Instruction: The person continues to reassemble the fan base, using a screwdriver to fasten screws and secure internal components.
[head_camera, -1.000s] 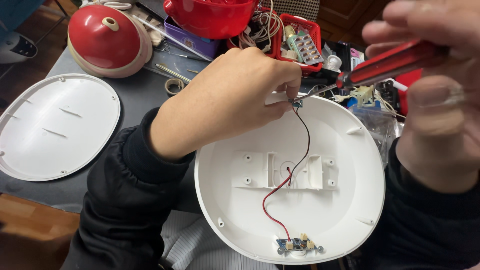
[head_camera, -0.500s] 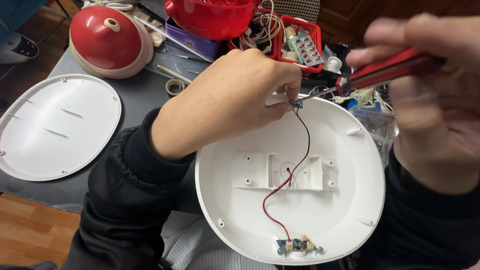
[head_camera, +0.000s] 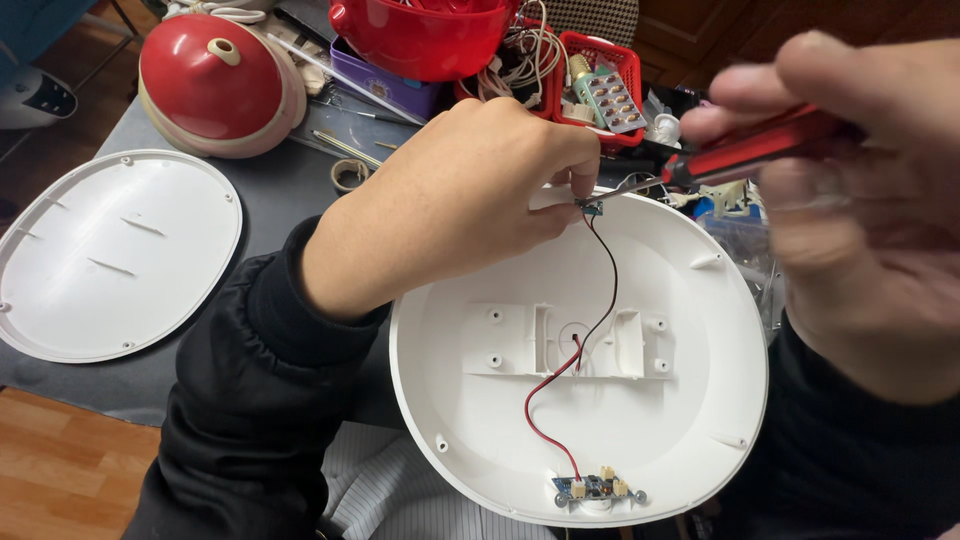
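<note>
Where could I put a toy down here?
There is bare grey tabletop between the flat white oval cover, the red domed lid and the left hand. The back is crowded with the red basket and tools.

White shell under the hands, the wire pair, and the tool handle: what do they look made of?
White shell: looks like moulded plastic, semi-matte, with cast-in screw bosses and ribs. Wire pair: red and black insulated leads, likely plastic-sheathed, running to a small blue board. Tool in the right hand: glossy red handle, probably plastic, with a thin metal-looking shaft. Left hand pinches the wire end.
</note>
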